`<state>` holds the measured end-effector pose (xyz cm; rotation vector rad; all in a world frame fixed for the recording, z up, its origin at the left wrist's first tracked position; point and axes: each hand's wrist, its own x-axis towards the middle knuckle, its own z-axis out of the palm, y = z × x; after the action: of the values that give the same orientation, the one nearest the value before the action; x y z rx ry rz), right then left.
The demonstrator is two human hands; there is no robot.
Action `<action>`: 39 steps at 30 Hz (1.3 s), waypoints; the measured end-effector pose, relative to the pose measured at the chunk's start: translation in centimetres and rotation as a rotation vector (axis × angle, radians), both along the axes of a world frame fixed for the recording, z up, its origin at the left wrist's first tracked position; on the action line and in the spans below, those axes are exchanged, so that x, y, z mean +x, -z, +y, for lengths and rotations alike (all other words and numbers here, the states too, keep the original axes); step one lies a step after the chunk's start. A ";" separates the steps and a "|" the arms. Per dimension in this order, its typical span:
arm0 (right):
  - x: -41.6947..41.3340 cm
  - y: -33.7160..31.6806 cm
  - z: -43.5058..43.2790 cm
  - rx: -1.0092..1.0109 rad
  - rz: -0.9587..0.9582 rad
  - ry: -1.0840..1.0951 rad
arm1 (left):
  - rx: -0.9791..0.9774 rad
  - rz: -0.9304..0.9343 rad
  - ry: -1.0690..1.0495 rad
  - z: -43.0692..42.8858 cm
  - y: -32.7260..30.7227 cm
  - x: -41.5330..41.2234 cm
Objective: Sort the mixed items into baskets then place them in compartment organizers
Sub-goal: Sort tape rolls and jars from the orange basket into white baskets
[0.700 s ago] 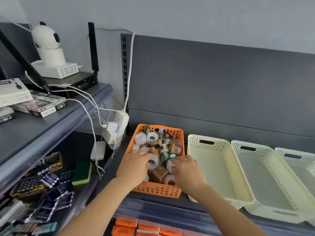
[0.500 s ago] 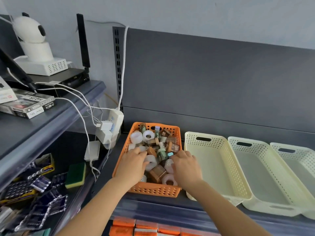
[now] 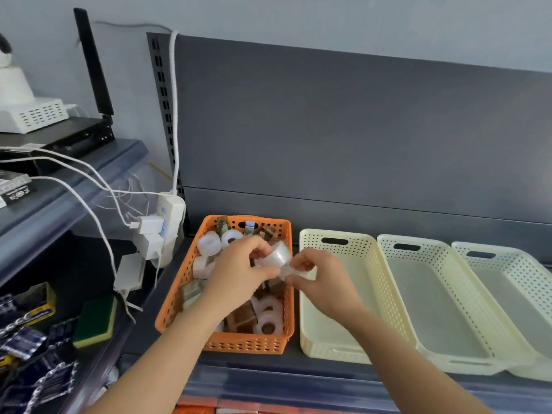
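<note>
- The clear tape roll (image 3: 276, 254) is in the air above the middle of the orange basket (image 3: 179, 294), which stands at the left end of the row on the shelf (image 3: 298, 380).
- My left hand (image 3: 239, 273) grips the roll from the left, fingers curled round its body.
- My right hand (image 3: 322, 282) pinches at the roll's lower right edge. Motion blur hides whether that is a loose tape end or a separate bit.
- The roll's core seems to tilt towards the right hand.
- The right hand hangs over the orange basket's right rim, so it is the nearer one to the first cream basket (image 3: 388, 294), just beside on the right and bare inside.
- I judge the drop belongs to that hand, a short carry rightward.
- More cream baskets (image 3: 439, 318) follow towards the shelf's right end.
</note>
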<state>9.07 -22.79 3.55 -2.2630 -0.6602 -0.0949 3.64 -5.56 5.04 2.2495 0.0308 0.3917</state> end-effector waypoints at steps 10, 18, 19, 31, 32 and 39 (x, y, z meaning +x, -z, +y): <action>7.9 2.1 -9.6 -0.383 -0.029 0.138 | 0.490 0.021 0.043 -9.5 2.9 8.8; 10.2 4.2 -9.8 -0.755 -0.154 0.041 | 0.924 0.295 0.029 -12.6 6.2 11.9; 10.2 4.4 -9.9 -0.835 -0.147 0.027 | 0.949 0.338 0.053 -12.7 6.6 11.9; 10.0 4.2 -8.3 -0.643 -0.108 -0.048 | 0.902 0.089 0.103 -9.3 4.7 7.8; 9.5 4.0 -7.7 -0.586 -0.114 -0.059 | 0.860 0.034 0.063 -8.4 4.2 7.0; 6.3 2.6 -1.7 -0.296 -0.177 -0.210 | 0.684 0.107 -0.173 -0.5 2.4 2.6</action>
<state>15.41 -24.53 0.97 -2.4685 -1.0616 -0.1016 6.20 -6.11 2.59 2.9552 0.1706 0.4161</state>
